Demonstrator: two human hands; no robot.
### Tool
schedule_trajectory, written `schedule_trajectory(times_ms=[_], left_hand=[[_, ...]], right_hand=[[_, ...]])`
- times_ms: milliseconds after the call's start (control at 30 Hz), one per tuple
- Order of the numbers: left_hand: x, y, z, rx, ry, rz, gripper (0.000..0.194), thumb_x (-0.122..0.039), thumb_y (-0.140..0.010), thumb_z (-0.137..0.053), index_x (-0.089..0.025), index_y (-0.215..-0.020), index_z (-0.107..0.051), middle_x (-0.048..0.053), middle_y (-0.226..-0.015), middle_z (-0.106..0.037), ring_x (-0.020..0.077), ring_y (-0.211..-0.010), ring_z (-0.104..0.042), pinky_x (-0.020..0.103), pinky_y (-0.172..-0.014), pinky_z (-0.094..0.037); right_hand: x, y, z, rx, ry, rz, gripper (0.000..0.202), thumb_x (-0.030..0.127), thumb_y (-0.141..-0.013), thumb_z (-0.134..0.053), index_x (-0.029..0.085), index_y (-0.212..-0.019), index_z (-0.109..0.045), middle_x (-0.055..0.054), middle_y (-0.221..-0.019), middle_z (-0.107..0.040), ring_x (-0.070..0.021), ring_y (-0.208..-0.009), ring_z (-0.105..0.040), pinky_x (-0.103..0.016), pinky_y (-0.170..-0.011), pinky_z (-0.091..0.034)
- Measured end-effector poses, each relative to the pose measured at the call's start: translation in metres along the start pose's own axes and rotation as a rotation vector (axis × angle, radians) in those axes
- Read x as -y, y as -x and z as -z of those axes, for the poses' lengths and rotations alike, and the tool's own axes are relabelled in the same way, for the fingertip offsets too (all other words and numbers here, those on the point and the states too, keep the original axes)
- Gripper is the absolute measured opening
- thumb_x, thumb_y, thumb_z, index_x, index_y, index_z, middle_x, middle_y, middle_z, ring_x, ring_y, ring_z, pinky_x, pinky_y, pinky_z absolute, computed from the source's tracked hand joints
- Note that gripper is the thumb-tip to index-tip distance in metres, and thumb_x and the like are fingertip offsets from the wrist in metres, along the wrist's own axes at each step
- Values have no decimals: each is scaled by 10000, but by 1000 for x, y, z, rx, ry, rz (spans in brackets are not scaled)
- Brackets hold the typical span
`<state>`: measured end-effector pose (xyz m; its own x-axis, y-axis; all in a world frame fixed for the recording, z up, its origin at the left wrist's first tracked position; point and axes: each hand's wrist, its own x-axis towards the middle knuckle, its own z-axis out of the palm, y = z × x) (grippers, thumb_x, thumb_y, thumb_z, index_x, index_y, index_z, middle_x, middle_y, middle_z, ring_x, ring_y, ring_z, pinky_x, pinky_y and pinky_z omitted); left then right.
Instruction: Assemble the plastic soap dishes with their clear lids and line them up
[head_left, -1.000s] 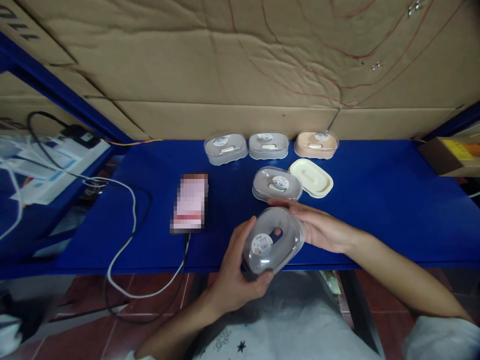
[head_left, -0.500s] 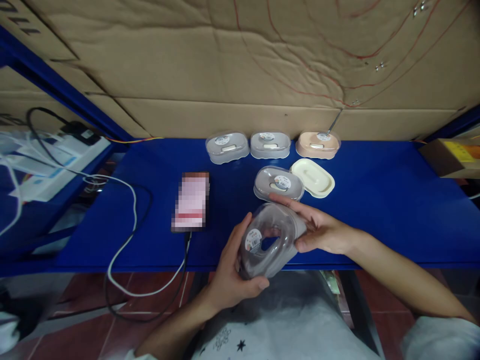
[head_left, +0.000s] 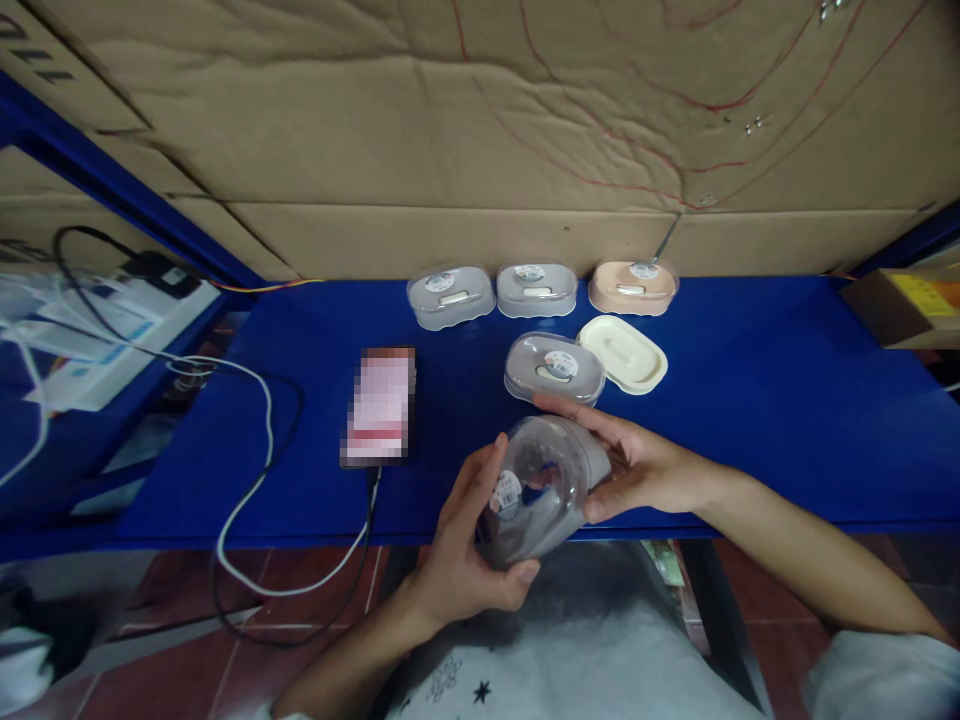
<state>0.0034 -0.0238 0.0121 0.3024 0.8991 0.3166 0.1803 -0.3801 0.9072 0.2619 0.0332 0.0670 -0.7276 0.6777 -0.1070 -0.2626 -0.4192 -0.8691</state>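
Note:
Both hands hold a grey soap box (head_left: 536, 495) with a clear lid and a round sticker, tilted on its side over the near edge of the blue table (head_left: 750, 400). My left hand (head_left: 461, 555) grips its lower left side. My right hand (head_left: 637, 465) holds its right side, thumb at the rim. Just behind it a second grey box (head_left: 553, 367) lies flat, beside a cream tray (head_left: 624, 353). Along the back stand a white-lidded box (head_left: 451, 295), a grey box (head_left: 536, 289) and a peach box (head_left: 633, 285).
A phone (head_left: 379, 404) lies left of the boxes, plugged into a white and a black cable (head_left: 255, 480) that trail off the table's left edge. Cardboard (head_left: 480, 130) forms the back wall. A brown box (head_left: 904, 310) sits at the far right.
The held soap box has been turned from nearly flat, lid up, to steeply tilted on its side. My right thumb has come round onto its rim. Nothing on the table moved.

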Motion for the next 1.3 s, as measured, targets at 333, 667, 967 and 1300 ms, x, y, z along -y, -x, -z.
schedule_trajectory(times_ms=[333, 667, 967, 1300], left_hand=[[-3, -1, -4, -19, -36, -66, 1029, -443, -769, -840, -376, -1673, -355, 129, -1542, -522, 457, -1357, -543, 581, -1119, -458], [-3, 0, -2, 61, -115, -3, 1229, -436, -714, -934, -400, -1708, -211, 156, -1592, -460, 477, -1403, -523, 615, -1107, -492], [0, 1, 1, -22, 55, 65, 1106, -496, -789, -870, -370, -1700, -255, 131, -1690, -410, 451, -1524, -440, 644, -1228, -403], [3, 1, 2, -35, 105, 112, 1061, -522, -838, -845, -426, -1695, -227, 113, -1737, -329, 450, -1572, -372, 705, -1245, -364]], right_hand=[[2, 2, -4, -3, 119, 43, 1042, 221, -762, -949, 377, -1629, -394, -66, -1455, -664, -248, -1243, -724, -396, -1009, -628], [-2, -1, -5, -12, 40, 67, 971, 297, -820, -925, 376, -1628, -392, -69, -1430, -671, -242, -1225, -728, -419, -1038, -606], [35, 13, 25, -683, 985, 285, 507, 592, -1093, -455, 315, -1493, -598, -91, -1336, -737, -246, -1014, -756, -369, -779, -635], [33, 6, 113, -958, 1588, -306, 1031, 723, -898, -667, 83, -1639, -346, -297, -1447, -620, -512, -1346, -576, -658, -1075, -483]])
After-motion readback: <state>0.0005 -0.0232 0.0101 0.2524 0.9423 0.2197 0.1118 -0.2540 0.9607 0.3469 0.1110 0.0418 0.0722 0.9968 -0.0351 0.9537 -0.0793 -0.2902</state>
